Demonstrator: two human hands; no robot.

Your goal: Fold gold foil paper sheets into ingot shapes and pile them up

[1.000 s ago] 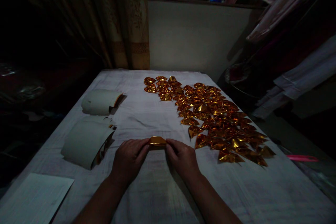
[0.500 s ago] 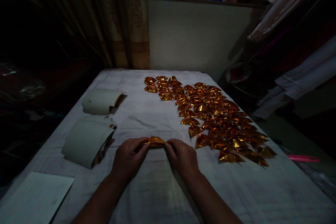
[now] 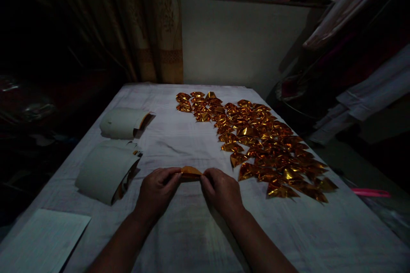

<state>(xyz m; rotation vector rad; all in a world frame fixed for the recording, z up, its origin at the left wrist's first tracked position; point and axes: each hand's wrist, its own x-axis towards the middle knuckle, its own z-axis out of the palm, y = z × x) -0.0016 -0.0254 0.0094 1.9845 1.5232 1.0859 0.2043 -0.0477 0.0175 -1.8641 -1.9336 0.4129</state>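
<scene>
A small folded gold foil piece (image 3: 191,172) sits between my two hands on the white cloth-covered table (image 3: 192,230). My left hand (image 3: 157,192) pinches its left end and my right hand (image 3: 221,191) pinches its right end, fingers closed on it. To the right and behind lies a wide spread of several folded gold foil pieces (image 3: 262,145), apart from my hands.
Two curled stacks of white-backed foil sheets lie at the left, one near (image 3: 105,172) and one farther (image 3: 123,123). A flat white sheet (image 3: 41,241) lies at the front left corner. A curtain (image 3: 153,25) hangs behind; clothes (image 3: 355,64) and a pink object (image 3: 370,193) are at the right.
The foil piece has been pressed a little flatter between my fingers. My hands have hardly moved.
</scene>
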